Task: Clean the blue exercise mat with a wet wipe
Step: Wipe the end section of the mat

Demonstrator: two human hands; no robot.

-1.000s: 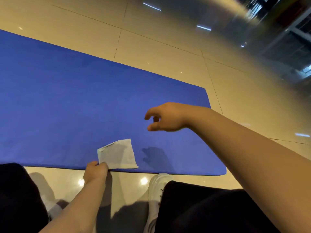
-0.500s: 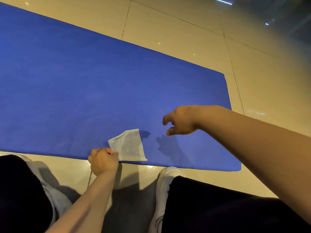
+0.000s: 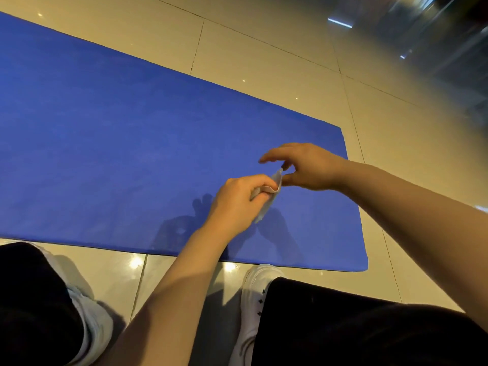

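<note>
The blue mat (image 3: pixel 132 154) lay flat on the glossy tiled floor (image 3: pixel 264 62), running from the left edge of the frame to a squared end at the right of centre. Above its lower right part both hands met over a white wipe (image 3: pixel 272 188). The left hand (image 3: pixel 237 204) came up from the bottom centre and gripped the wipe with curled fingers — the cloth bunched in its grasp, one loose corner hanging down towards the mat and another sticking up. The right hand (image 3: pixel 309 167), reaching in from the right edge, had its thumb and a bent finger at that upper corner, apparently pinching it, while its forefinger stretched out straight to the left; whether the pinch had truly closed on the cloth could not quite be told. The wipe was held clear of the mat, and the hands threw dark shadows on the blue below them. Along the bottom of the frame were the person's dark trouser legs — and two white shoes (image 3: pixel 253 294) on the tiles just beside the mat's near edge.
</note>
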